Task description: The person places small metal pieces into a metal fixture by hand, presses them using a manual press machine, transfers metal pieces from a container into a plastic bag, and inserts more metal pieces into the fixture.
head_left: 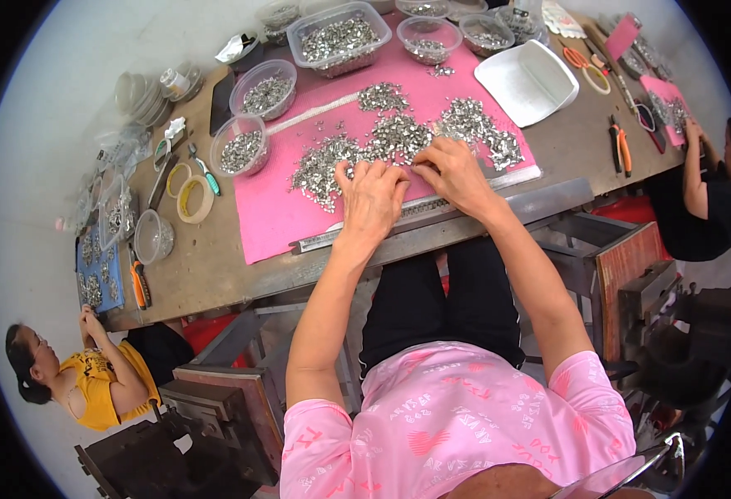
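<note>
Small shiny metal pieces lie in several loose heaps on a pink mat in front of me. At the near side of the middle heap, my left hand is closed, its thumb and forefinger pinched together. My right hand faces it a short gap away, also pinching at its fingertips. What either pinch holds is too small to make out. Below both hands, a long narrow metal rail runs along the mat's near edge, with a row of small pieces in its middle part.
Clear tubs of metal pieces stand at the back and left. A white scoop tray sits back right, with orange-handled pliers beyond. Tape rolls and more pliers lie left. Co-workers sit at both table ends.
</note>
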Available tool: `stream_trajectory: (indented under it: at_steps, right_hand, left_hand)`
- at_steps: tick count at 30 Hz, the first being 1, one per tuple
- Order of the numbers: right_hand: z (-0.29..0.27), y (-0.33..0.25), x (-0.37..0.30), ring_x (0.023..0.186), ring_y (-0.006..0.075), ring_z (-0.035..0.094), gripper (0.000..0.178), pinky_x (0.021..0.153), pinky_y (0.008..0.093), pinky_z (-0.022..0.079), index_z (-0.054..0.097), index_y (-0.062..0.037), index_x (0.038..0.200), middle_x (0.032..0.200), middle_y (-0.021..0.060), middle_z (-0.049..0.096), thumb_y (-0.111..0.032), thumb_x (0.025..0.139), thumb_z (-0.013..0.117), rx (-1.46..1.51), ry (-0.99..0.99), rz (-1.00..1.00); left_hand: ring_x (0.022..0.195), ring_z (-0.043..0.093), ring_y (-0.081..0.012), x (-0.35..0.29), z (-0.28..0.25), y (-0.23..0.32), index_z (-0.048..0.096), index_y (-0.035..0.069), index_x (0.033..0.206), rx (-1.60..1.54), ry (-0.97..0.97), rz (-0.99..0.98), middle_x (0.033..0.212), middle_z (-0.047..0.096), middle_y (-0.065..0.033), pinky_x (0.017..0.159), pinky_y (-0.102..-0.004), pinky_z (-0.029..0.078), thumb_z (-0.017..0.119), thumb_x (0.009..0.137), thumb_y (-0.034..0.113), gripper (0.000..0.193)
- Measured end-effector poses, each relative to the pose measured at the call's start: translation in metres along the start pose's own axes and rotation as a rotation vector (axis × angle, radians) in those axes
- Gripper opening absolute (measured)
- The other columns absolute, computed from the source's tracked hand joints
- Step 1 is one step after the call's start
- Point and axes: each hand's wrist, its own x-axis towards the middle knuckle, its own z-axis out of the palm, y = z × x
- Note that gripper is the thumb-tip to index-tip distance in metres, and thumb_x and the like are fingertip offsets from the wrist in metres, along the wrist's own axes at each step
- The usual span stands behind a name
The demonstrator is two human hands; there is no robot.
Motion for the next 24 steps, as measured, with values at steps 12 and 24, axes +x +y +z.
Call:
stream_trajectory:
  at_steps: [12, 24]
  right_hand:
    - [-0.001, 0.013, -0.001, 0.085, 0.0300, 0.060, 0.005, 0.080, 0.0410, 0.042, 0.062, -0.0043, 0.091, 0.087, 0.0098, 0.060, -0.008, 0.090, 0.064, -0.057, -0.104, -0.025]
    - [-0.037, -0.017, -0.048, 0.082, 0.0285, 0.056, 0.006, 0.077, 0.0398, 0.041, 0.064, -0.0023, 0.092, 0.085, 0.0090, 0.058, -0.006, 0.089, 0.067, 0.061, -0.068, 0.020]
  left_hand:
    - [0.090, 0.059, -0.0227, -0.015, -0.001, 0.036, 0.070, 0.010, 0.092, -0.235, 0.069, 0.031, 0.086, 0.062, -0.0020, 0.105, -0.0541, 0.032, 0.076, 0.084, 0.012, 0.010]
    - [0.084, 0.060, -0.0228, -0.020, 0.006, 0.039, 0.071, 0.009, 0.094, -0.245, 0.077, 0.033, 0.085, 0.062, -0.0026, 0.105, -0.0522, 0.034, 0.075, 0.085, 0.011, 0.011]
